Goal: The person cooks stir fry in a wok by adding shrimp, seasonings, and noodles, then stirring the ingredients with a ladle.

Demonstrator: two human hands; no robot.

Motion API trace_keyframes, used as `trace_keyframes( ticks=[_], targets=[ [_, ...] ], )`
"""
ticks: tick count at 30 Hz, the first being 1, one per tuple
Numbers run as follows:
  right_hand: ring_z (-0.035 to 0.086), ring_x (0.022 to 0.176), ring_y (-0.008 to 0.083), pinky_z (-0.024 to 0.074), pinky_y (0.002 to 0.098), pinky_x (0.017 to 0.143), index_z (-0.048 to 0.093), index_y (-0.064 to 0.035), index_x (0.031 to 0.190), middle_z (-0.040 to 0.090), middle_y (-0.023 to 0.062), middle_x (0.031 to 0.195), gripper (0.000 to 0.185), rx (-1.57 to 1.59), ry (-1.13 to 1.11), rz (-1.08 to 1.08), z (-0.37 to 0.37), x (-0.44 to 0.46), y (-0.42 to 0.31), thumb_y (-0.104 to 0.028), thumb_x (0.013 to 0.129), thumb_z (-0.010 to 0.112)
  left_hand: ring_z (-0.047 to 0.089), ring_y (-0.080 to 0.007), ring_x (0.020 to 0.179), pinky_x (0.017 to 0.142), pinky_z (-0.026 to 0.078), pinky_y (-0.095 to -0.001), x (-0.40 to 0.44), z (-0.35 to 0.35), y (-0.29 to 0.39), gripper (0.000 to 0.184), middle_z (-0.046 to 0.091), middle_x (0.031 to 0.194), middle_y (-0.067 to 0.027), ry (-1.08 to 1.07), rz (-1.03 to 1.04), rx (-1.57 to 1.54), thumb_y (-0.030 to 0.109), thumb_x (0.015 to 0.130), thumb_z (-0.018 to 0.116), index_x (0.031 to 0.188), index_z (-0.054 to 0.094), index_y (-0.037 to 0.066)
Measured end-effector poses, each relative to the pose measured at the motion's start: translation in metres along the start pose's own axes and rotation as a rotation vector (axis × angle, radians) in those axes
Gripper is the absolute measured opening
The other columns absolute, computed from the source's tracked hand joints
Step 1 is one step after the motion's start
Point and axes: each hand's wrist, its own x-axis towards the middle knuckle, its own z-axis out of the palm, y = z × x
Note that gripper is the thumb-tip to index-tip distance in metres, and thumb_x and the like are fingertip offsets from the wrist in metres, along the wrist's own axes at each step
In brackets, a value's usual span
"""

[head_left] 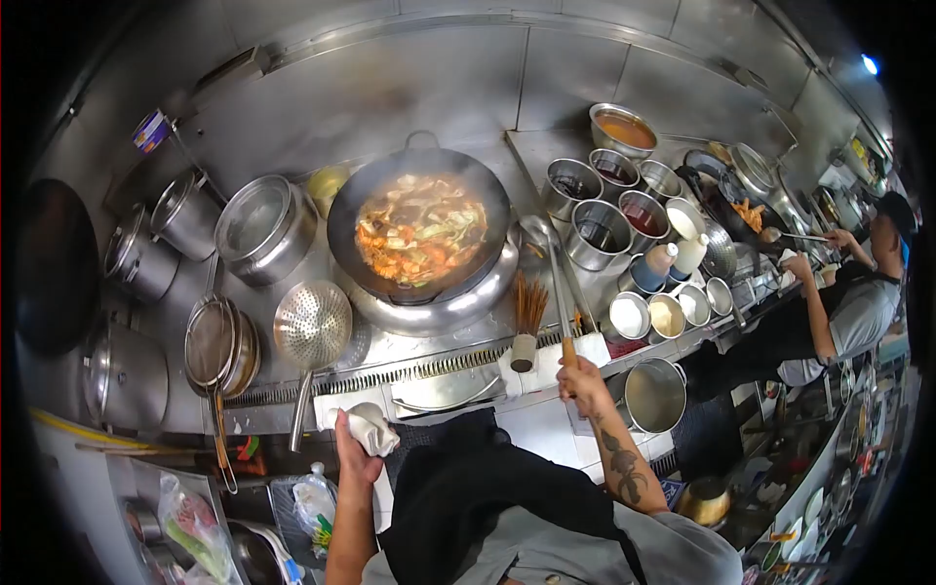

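Note:
My left hand [358, 447] is closed around a folded white cloth [371, 429], low in front of the stove edge. My right hand [585, 387] grips the wooden handle of a ladle [559, 288]. The ladle's bowl rests up by the metal divider, right of the wok. A dark wok [353, 239] sits on the round burner ring [439, 314], with steaming food [424, 234] in it, orange and pale pieces in liquid. Neither hand touches the wok. Between wok and ladle stands a bamboo brush [527, 322].
A perforated skimmer [312, 325], wire strainers [210, 341] and a lidded pot [261, 229] lie left. Several steel containers [599, 234] of sauces and seasonings stand right, beside squeeze bottles [692, 253]. A deep pot [654, 395] is near my right forearm. A co-worker [858, 302] works farther right.

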Motion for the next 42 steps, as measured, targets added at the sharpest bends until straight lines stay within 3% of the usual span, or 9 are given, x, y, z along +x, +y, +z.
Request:
trace_keyframes(
  ticks=[8, 14, 15, 20, 23, 26, 33, 36, 42],
  targets=[
    [0.058, 0.053, 0.0155, 0.0482, 0.0275, 0.047, 0.049, -0.0016, 0.112, 0.056, 0.005, 0.072, 0.033, -0.095, -0.245, -0.017, 0.008, -0.044, -0.04, -0.002, 0.082, 0.063, 0.063, -0.0277, 0.081, 0.067, 0.052, -0.0447, 0.028, 0.001, -0.007, 0.067, 0.062, 0.092, -0.0113, -0.075, -0.045, -0.035, 0.066, 0.09, 0.037, 0.112, 0.055, 0.006],
    [0.053, 0.051, 0.0118, 0.0432, 0.0283, 0.046, 0.056, -0.0001, 0.105, 0.053, 0.0045, 0.066, 0.023, -0.906, 0.002, -0.358, 0.024, -0.025, -0.102, -0.008, 0.085, 0.063, 0.063, -0.0278, 0.093, 0.07, 0.054, -0.0473, 0.031, -0.01, 0.009, 0.067, 0.062, 0.108, -0.0101, -0.083, -0.014, 0.011, 0.066, 0.089, 0.041, 0.122, 0.052, 0.009],
    [0.054, 0.054, 0.0162, 0.0436, 0.033, 0.05, 0.057, 0.0026, 0.104, 0.053, 0.0085, 0.065, 0.026, -1.129, 0.02, -0.836, 0.004, -0.015, -0.091, -0.009, 0.081, 0.065, 0.062, -0.0278, 0.09, 0.069, 0.053, -0.0473, 0.029, -0.015, 0.014, 0.067, 0.062, 0.105, -0.0103, -0.043, -0.013, -0.012, 0.066, 0.09, 0.04, 0.121, 0.052, 0.008],
    [0.059, 0.089, 0.0456, 0.047, 0.0487, 0.075, 0.057, 0.0029, 0.103, 0.062, 0.0268, 0.089, 0.03, -1.29, -0.052, -0.602, 0.026, -0.049, -0.123, -0.01, 0.076, 0.063, 0.061, -0.0277, 0.087, 0.073, 0.052, -0.047, 0.028, -0.057, 0.014, 0.064, 0.06, 0.098, -0.0104, 0.062, -0.038, -0.089, 0.064, 0.089, 0.045, 0.119, 0.051, 0.008],
    [0.06, 0.087, 0.0461, 0.0481, 0.0489, 0.074, 0.058, 0.0025, 0.101, 0.062, 0.0268, 0.087, 0.029, -1.467, 0.021, -0.551, 0.03, 0.009, -0.092, -0.011, 0.076, 0.063, 0.06, -0.0281, 0.092, 0.078, 0.052, -0.0471, 0.026, -0.061, 0.02, 0.061, 0.059, 0.104, -0.011, 0.048, -0.059, -0.076, 0.06, 0.09, 0.049, 0.12, 0.05, 0.007],
    [0.062, 0.076, 0.0446, 0.0477, 0.0477, 0.066, 0.057, 0.0021, 0.103, 0.061, 0.0271, 0.076, 0.03, -1.329, 0.048, -0.721, 0.064, 0.032, -0.09, -0.009, 0.076, 0.062, 0.06, -0.0286, 0.095, 0.079, 0.052, -0.0476, 0.028, -0.062, 0.027, 0.06, 0.059, 0.106, -0.0115, 0.046, -0.04, -0.068, 0.058, 0.091, 0.049, 0.121, 0.05, 0.007],
    [0.066, 0.067, 0.0366, 0.0505, 0.0455, 0.06, 0.057, 0.0012, 0.095, 0.064, 0.0218, 0.073, 0.021, -1.05, 0.238, -0.466, 0.107, 0.128, -0.069, -0.015, 0.081, 0.057, 0.061, -0.0286, 0.093, 0.078, 0.052, -0.0473, 0.043, -0.089, 0.024, 0.057, 0.059, 0.106, -0.0116, 0.027, -0.049, -0.113, 0.056, 0.091, 0.049, 0.121, 0.049, 0.007],
    [0.051, 0.04, 0.0135, 0.0402, 0.029, 0.037, 0.056, 0.0001, 0.088, 0.055, 0.005, 0.061, 0.012, -0.683, -0.064, -0.232, 0.144, 0.132, -0.064, -0.011, 0.085, 0.059, 0.062, -0.0263, 0.095, 0.083, 0.051, -0.0433, 0.041, -0.094, 0.019, 0.056, 0.062, 0.107, -0.0095, 0.015, -0.052, -0.081, 0.057, 0.09, 0.052, 0.12, 0.053, 0.009],
    [0.049, 0.04, 0.0098, 0.0375, 0.0265, 0.036, 0.057, -0.0009, 0.085, 0.054, 0.0021, 0.059, 0.008, -0.717, -0.154, -0.214, 0.154, 0.135, -0.11, -0.009, 0.087, 0.059, 0.062, -0.0243, 0.096, 0.085, 0.051, -0.0408, 0.036, -0.102, 0.029, 0.055, 0.063, 0.106, -0.0085, 0.027, -0.049, -0.114, 0.057, 0.089, 0.053, 0.118, 0.055, 0.01]
  ],
)
